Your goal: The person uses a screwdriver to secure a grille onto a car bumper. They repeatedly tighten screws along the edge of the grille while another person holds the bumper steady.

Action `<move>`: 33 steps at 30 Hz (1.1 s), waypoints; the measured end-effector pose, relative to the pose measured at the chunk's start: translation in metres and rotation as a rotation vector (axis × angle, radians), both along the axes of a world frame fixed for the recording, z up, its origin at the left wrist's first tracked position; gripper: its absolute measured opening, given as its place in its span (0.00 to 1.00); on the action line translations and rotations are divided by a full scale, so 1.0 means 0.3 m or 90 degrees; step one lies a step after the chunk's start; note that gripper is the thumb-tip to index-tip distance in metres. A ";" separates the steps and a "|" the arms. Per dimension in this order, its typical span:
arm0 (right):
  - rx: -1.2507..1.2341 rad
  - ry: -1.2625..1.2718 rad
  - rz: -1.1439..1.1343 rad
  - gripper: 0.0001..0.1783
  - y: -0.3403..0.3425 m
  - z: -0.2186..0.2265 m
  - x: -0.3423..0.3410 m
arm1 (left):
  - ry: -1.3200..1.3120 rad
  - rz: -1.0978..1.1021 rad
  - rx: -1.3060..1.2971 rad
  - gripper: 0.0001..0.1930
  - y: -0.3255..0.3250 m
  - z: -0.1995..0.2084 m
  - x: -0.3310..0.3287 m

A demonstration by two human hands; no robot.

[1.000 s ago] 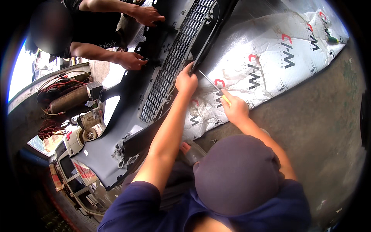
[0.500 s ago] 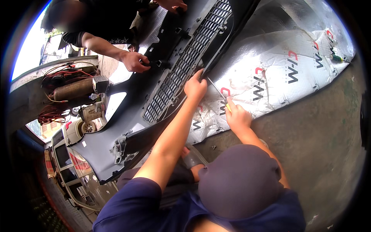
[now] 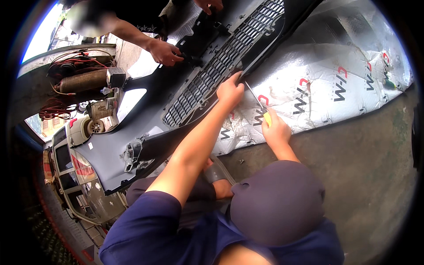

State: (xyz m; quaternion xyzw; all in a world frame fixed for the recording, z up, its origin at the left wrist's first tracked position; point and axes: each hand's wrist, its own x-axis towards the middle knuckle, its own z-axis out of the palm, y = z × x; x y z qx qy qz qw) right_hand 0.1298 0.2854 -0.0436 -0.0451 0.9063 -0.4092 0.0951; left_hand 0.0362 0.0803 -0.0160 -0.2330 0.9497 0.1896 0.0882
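Note:
A large dark car bumper (image 3: 110, 161) with a mesh grille (image 3: 229, 56) lies slanting across the head view, its inner side up. My left hand (image 3: 230, 91) is closed on the bumper's near edge beside the grille, fingertips partly hidden. In my right hand (image 3: 277, 129) is a screwdriver (image 3: 255, 94), gripped by its yellow handle. Its long metal shaft points up and left, the tip close to my left fingers; whether it touches the bumper I cannot tell. A rounded shape in dark cloth (image 3: 278, 201) covers part of my right arm.
Across the bumper, a co-worker's hand (image 3: 165, 53) touches a black bracket; their other hand (image 3: 210, 5) is at the top edge. Silver printed sheeting (image 3: 327, 108) lies on the concrete floor (image 3: 353, 176). A gas cylinder (image 3: 84, 81) and a car (image 3: 84, 176) are at left.
The view has shifted and turned slightly. My left hand stays on the bumper's edge, and the screwdriver is still in my right hand with its shaft a little steeper.

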 end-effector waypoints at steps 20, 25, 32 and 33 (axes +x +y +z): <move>0.072 0.061 0.042 0.24 0.026 -0.004 -0.017 | 0.029 0.043 0.034 0.30 -0.006 -0.029 0.021; -0.405 -0.107 -0.055 0.21 -0.014 -0.105 0.006 | 0.053 0.035 -0.003 0.29 0.050 0.012 -0.018; -0.606 -0.507 -0.126 0.24 0.036 -0.115 -0.047 | 0.034 0.031 0.019 0.27 0.035 0.026 -0.019; -0.459 -0.330 -0.078 0.24 0.030 -0.097 -0.048 | 0.031 0.038 0.025 0.27 0.039 0.022 -0.021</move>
